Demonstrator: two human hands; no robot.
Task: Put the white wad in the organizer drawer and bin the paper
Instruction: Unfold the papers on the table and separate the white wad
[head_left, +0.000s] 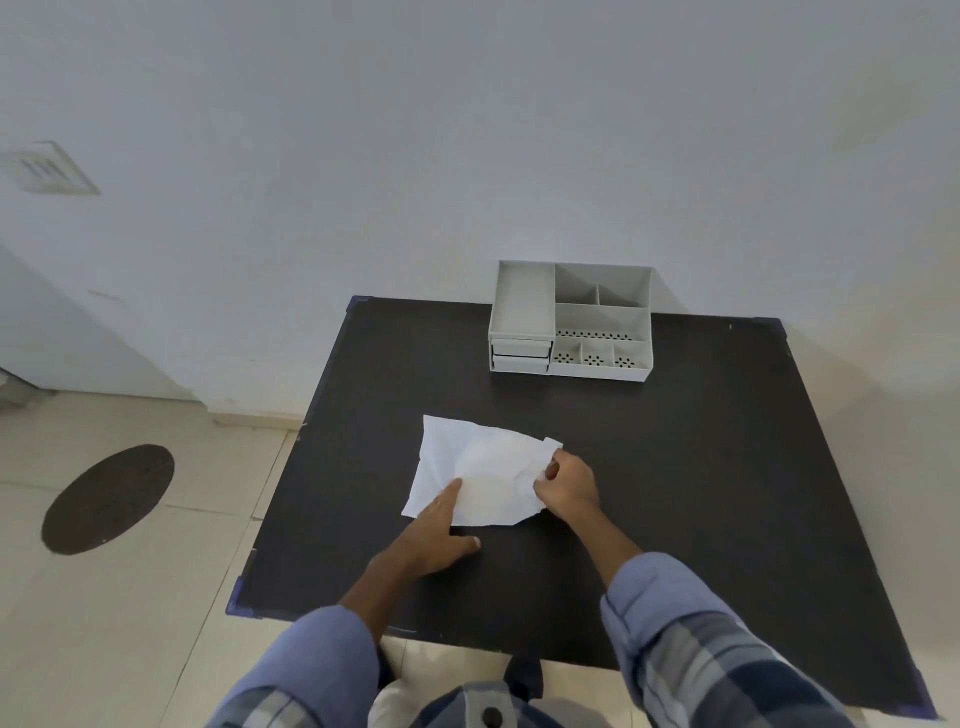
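Plaid sleeves reached over the dark table to the crumpled paper.
Left hand pressed flat and open on its near-left corner; right hand pinched its right edge. Its long axis ran left-right, in front of the organizer.

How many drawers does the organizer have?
2, both closed, stacked at the front left of the organizer: upper drawer, lower drawer. None seem hidden.

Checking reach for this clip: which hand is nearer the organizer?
Right. The right hand grips the paper's right edge, roughly below the organizer. The left hand presses the paper's near-left part, lower and further left.
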